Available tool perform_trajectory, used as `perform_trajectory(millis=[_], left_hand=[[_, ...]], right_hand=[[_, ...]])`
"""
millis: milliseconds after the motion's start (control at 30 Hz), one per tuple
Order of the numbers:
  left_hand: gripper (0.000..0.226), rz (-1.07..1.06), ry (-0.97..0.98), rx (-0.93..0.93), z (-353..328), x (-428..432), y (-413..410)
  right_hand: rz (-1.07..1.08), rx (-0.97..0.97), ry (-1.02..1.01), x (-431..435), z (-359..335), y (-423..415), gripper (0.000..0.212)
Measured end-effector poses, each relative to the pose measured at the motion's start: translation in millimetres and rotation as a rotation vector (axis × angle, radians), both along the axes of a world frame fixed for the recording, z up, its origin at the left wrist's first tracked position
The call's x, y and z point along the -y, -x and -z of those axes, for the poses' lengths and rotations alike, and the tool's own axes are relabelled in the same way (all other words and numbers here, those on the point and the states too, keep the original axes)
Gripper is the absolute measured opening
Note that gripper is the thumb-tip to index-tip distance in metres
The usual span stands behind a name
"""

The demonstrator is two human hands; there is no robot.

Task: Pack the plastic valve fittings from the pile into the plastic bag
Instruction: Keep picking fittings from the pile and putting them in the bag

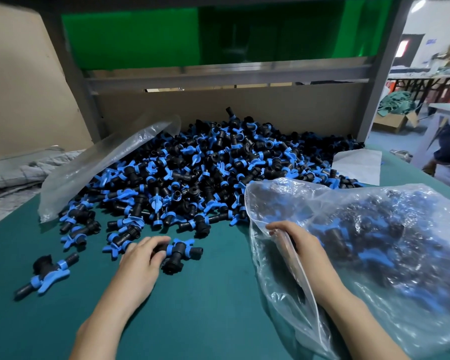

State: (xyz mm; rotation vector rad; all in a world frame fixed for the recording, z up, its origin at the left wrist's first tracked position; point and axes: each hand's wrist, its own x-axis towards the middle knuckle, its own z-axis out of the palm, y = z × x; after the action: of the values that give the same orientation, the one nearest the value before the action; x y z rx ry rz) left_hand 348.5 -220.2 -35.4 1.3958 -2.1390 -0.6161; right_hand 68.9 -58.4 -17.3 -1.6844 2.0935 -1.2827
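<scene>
Nearest the camera, the left hand (143,253) curls round one fitting (176,252) lying on the green worktop (205,313), just in front of the pile (205,165). The right hand (295,239) pinches the rim of the bag (379,242) and holds its mouth open towards the pile. The bag lies on its side at the right and already carries a good load.

The step in hand looks like a pick: one fitting is gripped but not yet lifted. Next, it needs carrying right and dropping through the mouth while the right hand keeps the rim up.

A stray fitting (47,275) sits apart at the left edge, and a second bag (102,162), seemingly empty, lies over the pile's left flank. The full bag's far end runs out of view, so how much room remains cannot be told. Its contents are blurred through the film, and the right fingertips are perhaps tucked inside the rim.
</scene>
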Motion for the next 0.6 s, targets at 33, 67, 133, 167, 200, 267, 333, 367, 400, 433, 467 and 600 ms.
perform_trajectory(millis=[33, 67, 133, 167, 200, 267, 333, 367, 400, 433, 467, 600], left_hand=[[0.024, 0.016, 0.022, 0.010, 0.3, -0.8, 0.9], [0.021, 0.035, 0.045, 0.001, 0.4, -2.3, 3.3], [0.016, 0.077, 0.085, -0.046, 0.3, -8.1, 10.9], [0.016, 0.095, 0.103, -0.067, 0.2, -11.8, 15.5], [0.017, 0.112, 0.125, -0.085, -0.2, -15.3, 20.1], [0.019, 0.142, 0.176, -0.123, -1.1, -21.0, 27.7], [0.022, 0.164, 0.214, -0.161, -1.9, -24.2, 31.5], [0.023, 0.171, 0.222, -0.174, -2.0, -24.9, 32.4], [0.024, 0.175, 0.226, -0.181, -1.9, -25.3, 32.6], [0.025, 0.178, 0.228, -0.183, -1.7, -25.5, 32.5], [0.026, 0.180, 0.230, -0.182, -1.5, -25.7, 32.1], [0.024, 0.179, 0.227, -0.186, -2.5, -26.1, 32.5]], right_hand=[[-0.001, -0.002, 0.001, 0.0, 0.3, -0.2, 0.042], [-0.001, -0.002, 0.003, 0.1, 0.5, -0.3, 0.042], [-0.001, 0.006, 0.004, 0.3, 1.1, 0.2, 0.039], [-0.001, 0.012, 0.005, 0.6, 1.4, 0.4, 0.038], [0.000, 0.016, 0.004, 0.8, 1.6, 0.4, 0.037], [0.002, 0.018, -0.001, 1.1, 1.7, 0.3, 0.037], [0.000, 0.018, -0.002, 1.4, 1.8, 0.2, 0.039], [0.000, 0.021, 0.001, 1.5, 2.0, 0.3, 0.040], [0.001, 0.023, 0.003, 1.8, 1.9, 0.4, 0.040], [0.002, 0.024, 0.003, 1.9, 1.8, 0.4, 0.039], [0.002, 0.023, 0.003, 2.0, 1.9, 0.3, 0.038], [-0.006, 0.022, 0.009, 1.2, 2.5, 0.5, 0.037]])
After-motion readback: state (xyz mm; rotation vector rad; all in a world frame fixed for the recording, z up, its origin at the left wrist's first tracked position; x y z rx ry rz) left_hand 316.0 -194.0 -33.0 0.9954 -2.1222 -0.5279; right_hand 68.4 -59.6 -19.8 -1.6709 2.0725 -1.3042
